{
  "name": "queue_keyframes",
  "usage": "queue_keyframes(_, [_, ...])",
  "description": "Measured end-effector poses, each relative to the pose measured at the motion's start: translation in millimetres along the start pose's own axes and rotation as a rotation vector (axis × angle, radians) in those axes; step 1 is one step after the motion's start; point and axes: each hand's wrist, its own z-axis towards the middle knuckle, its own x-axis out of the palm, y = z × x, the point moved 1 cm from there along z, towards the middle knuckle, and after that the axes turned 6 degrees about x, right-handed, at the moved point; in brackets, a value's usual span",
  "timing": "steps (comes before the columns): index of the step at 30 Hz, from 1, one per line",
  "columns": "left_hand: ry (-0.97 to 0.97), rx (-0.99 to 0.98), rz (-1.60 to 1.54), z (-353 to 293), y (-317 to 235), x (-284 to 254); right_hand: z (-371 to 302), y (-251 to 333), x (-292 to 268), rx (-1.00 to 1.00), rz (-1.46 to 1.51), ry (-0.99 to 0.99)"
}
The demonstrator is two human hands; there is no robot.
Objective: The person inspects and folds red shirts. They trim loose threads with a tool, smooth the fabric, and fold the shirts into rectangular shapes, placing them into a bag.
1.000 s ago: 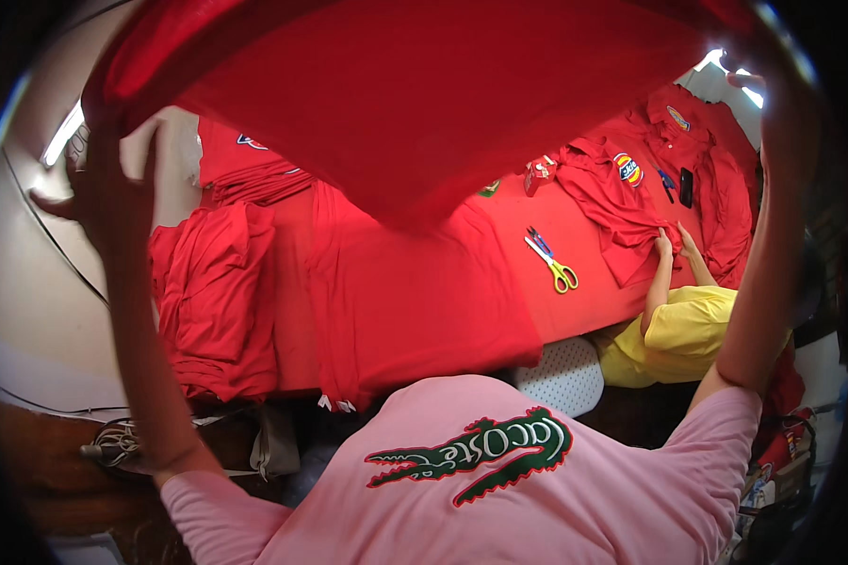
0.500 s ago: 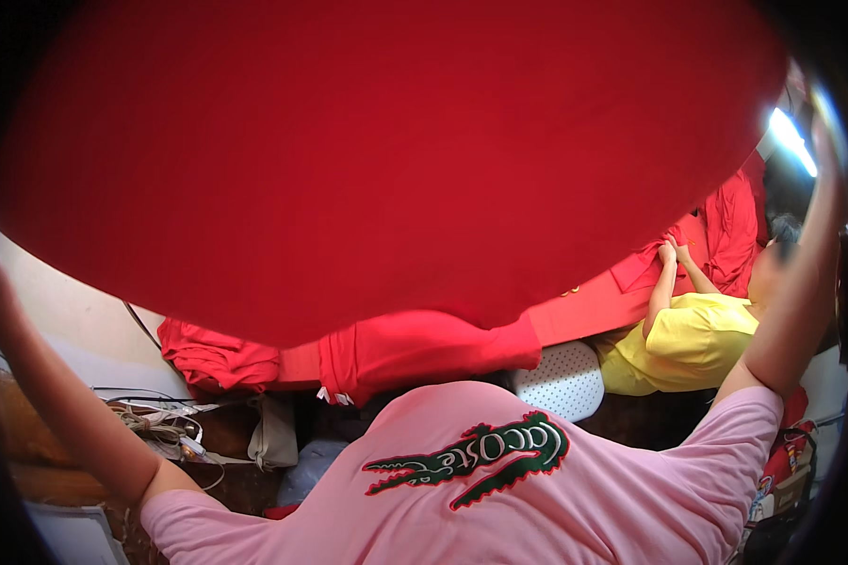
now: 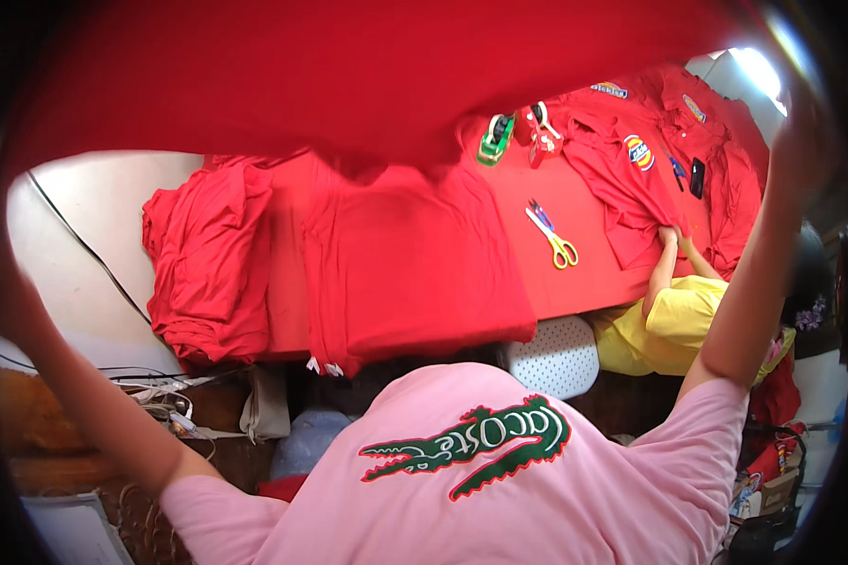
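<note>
A broad red cloth hangs raised across the top of the view, blurred, its whole shape cut off. My left hand is at the far left rim, closed at the cloth's left corner; its fingers are smeared. Up at the right rim, my right hand is raised at the cloth's other side, dark and partly cut off. Both arms are spread wide. Below the cloth, another red garment lies spread on the red-topped table, with a heap of red garments to its left.
Yellow-handled scissors, a green tape dispenser and a red one lie on the table. At right, a person in yellow handles a red shirt near a phone. A white dotted stool stands at the near edge.
The raised red cloth has swung up and away, uncovering the table with the scissors, dispensers and garments. Both my arms remain spread, the right one shifted slightly inward.
</note>
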Motion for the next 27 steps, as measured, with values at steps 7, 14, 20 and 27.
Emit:
queue_keyframes(7, [0.367, -0.333, -0.79, -200.1, -277.3, -82.2, -309.9, 54.0, 20.5, 0.574, 0.244, 0.369])
queue_keyframes(14, [0.797, -0.356, -0.934, -391.7, -405.8, -79.7, -553.7, 91.1, 46.9, 1.111, 0.293, 0.744])
queue_keyframes(20, [0.786, -0.82, -1.109, -415.4, -437.7, -92.7, -533.9, 103.0, 44.9, 0.79, 0.043, 0.861])
queue_keyframes(27, [0.522, -1.518, -1.251, -444.8, -462.6, -60.2, -550.4, 98.1, 41.2, 0.949, 0.021, 0.851])
